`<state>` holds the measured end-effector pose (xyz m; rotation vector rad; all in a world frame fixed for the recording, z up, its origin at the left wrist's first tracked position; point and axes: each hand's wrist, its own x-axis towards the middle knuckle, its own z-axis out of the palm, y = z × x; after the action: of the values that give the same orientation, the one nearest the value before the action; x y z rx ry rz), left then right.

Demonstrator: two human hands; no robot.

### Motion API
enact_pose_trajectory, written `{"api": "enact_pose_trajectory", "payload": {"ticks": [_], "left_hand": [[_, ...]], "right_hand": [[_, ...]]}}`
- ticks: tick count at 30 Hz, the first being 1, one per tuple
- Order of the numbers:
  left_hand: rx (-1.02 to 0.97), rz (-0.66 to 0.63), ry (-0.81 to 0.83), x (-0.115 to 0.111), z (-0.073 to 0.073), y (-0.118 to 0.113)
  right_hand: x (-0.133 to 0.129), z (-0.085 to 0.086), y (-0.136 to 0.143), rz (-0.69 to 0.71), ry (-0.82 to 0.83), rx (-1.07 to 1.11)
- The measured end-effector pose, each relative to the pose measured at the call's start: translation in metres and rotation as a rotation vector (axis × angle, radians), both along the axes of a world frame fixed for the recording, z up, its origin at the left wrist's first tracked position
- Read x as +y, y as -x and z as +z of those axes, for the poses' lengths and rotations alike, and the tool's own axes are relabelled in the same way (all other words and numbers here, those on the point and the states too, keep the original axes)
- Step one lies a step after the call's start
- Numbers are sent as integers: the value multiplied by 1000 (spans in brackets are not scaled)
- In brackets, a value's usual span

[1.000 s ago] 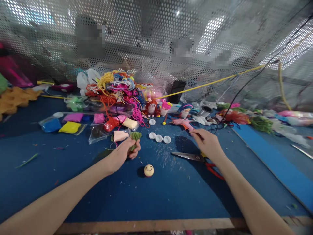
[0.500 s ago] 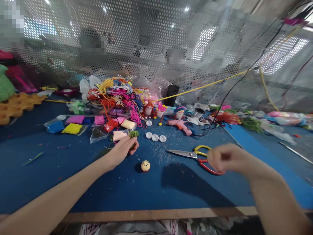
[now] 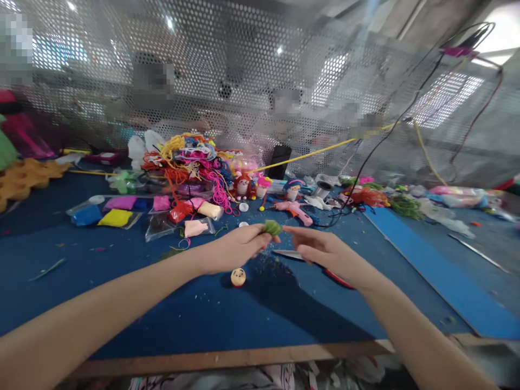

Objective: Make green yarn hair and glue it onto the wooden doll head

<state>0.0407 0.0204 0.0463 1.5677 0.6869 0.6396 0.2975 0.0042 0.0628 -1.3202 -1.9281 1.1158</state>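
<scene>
Between the fingertips of my left hand (image 3: 239, 247) is a small green yarn bundle (image 3: 271, 227), held above the blue table mat. My right hand (image 3: 325, 250) is just right of the bundle, its index finger stretched towards it and its fingers apart; nothing shows in it. Below my left hand a small round head with a drawn face (image 3: 238, 277) sits on the mat. Scissors (image 3: 289, 254) lie partly hidden under my right hand, with a red handle showing.
Behind are a heap of coloured yarn (image 3: 195, 157), small dolls (image 3: 242, 185), a pink glue gun (image 3: 296, 210) and white caps (image 3: 244, 207). Bagged clay (image 3: 115, 218) lies at the left. A light blue strip (image 3: 422, 265) and a metal blade (image 3: 479, 253) lie at the right.
My left hand has moved right with the green bundle, now covering some white caps. My right hand has come left, from beside the scissor handles to near the bundle. The view has shifted slightly.
</scene>
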Motion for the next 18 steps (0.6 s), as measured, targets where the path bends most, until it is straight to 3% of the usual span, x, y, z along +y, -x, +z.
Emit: {"api": "enact_pose_trajectory", "payload": {"ticks": [3, 6, 8, 10, 13, 18], "left_hand": [[-58, -120, 109, 9, 11, -28], [-79, -188, 99, 25, 12, -45], [91, -183, -115, 42, 9, -50], [419, -117, -513, 62, 2, -54], [582, -29, -681, 94, -13, -64], [731, -25, -842, 127, -38, -89]], "right_hand": [[15, -15, 24, 49, 46, 265], [30, -27, 22, 6, 92, 432], [42, -29, 15, -91, 68, 548], [53, -28, 6, -222, -21, 656], [66, -25, -8, -364, -142, 750], [68, -25, -26, -448, -159, 788]]}}
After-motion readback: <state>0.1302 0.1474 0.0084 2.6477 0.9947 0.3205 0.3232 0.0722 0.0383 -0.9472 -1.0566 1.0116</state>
